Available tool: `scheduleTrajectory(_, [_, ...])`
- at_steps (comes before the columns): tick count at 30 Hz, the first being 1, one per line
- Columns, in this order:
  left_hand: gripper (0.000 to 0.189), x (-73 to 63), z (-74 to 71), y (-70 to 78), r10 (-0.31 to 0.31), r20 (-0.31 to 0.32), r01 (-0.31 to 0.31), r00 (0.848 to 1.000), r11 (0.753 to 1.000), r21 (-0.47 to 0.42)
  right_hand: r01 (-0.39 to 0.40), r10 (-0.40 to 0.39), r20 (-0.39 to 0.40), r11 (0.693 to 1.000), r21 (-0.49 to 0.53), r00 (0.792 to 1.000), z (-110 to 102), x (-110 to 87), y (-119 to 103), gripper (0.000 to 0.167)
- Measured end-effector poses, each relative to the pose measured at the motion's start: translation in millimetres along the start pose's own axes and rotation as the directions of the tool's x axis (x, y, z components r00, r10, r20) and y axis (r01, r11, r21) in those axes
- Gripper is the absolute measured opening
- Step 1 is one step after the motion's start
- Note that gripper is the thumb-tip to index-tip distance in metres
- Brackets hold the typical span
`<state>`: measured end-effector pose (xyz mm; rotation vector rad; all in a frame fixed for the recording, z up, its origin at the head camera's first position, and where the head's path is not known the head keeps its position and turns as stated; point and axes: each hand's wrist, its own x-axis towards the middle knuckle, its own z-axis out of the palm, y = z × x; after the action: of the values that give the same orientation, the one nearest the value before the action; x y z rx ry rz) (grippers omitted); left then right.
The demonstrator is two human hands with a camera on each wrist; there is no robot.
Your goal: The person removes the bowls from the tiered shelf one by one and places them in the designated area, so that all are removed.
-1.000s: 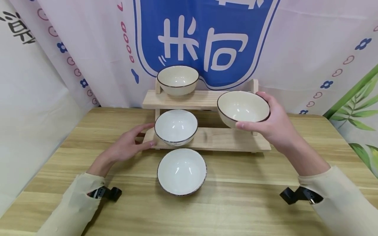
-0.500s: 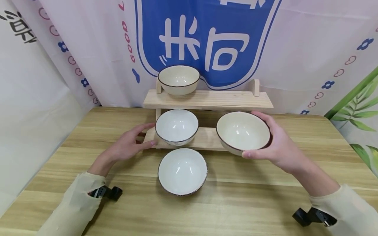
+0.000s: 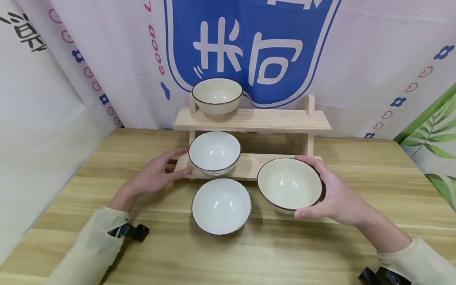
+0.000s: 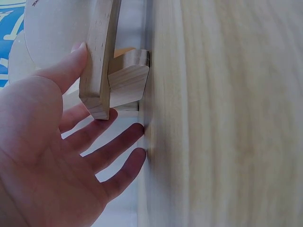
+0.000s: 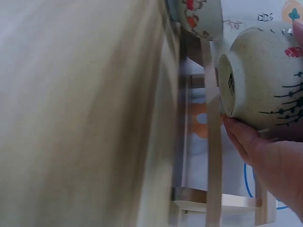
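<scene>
Only the right wrist view shows the foot [image 5: 230, 86] of the bowl [image 3: 289, 183] your right hand [image 3: 333, 196] grips, thumb and fingers wide. Your left hand [image 3: 154, 173] touches the rack [image 3: 278, 120], fingers loosely spread.

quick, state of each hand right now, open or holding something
Left hand: open, relaxed fingers touching the left end of the wooden rack.
Right hand: holding the nearer cream bowl.
</scene>
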<state>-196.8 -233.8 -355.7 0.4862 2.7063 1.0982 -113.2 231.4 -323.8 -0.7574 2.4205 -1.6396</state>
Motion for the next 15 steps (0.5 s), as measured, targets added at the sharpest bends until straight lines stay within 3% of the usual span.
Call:
scheduleTrajectory(5, [0.078,1.3,-0.7,1.8,-0.007,0.001,0.007,1.0,1.0,-0.003,-0.007,0.006,0.041,0.999,0.037,0.999,3.1,-4.2,8.9,0.114])
scheduleTrajectory(15, [0.078,2.3,-0.4,1.8,0.001,0.003,-0.001,1.0,1.0,-0.005,0.006,-0.007,0.079,1.0,0.005,0.997,4.2,-11.3,17.5,0.113])
